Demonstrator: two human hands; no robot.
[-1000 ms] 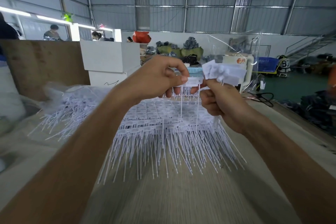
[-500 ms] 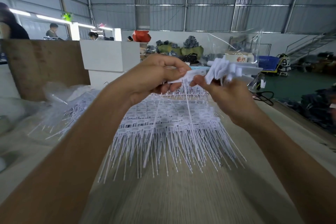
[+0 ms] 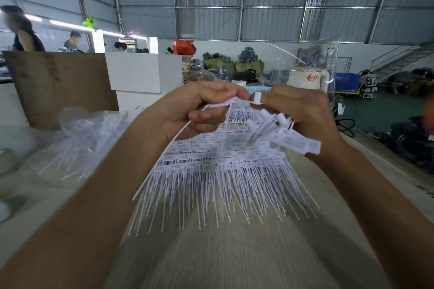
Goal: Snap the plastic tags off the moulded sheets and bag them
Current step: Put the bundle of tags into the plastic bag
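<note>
Gripping a thin white strip [image 3: 162,162] in the left hand [image 3: 199,108], fingers curled round its upper end near the thumb, the long tail running down and toward the left forearm. Clutching a fanned bunch of loose white tags [image 3: 288,134] in the right hand [image 3: 303,110], fingers closed over their stems, flat printed heads sticking out below and to the right of the knuckles (print too small to read). Both hands raised, nearly touching at the fingertips, one small white tag head [image 3: 257,98] poking up between them; cannot tell which hand pinches it.

Lying below and just beyond the hands, a stack of moulded sheets [image 3: 220,171] on the pale work table [image 3: 234,253], rows of tag heads toward the hands, thin pins fanning out toward the body. Sitting left of the left forearm, a crumpled clear bag [image 3: 89,129] with more white tags inside. Standing behind the right hand, an upright clear plastic bag [image 3: 305,63], contents unclear. Further left, beyond the left hand, a brown board [image 3: 61,87] and white boxes [image 3: 143,73].
</note>
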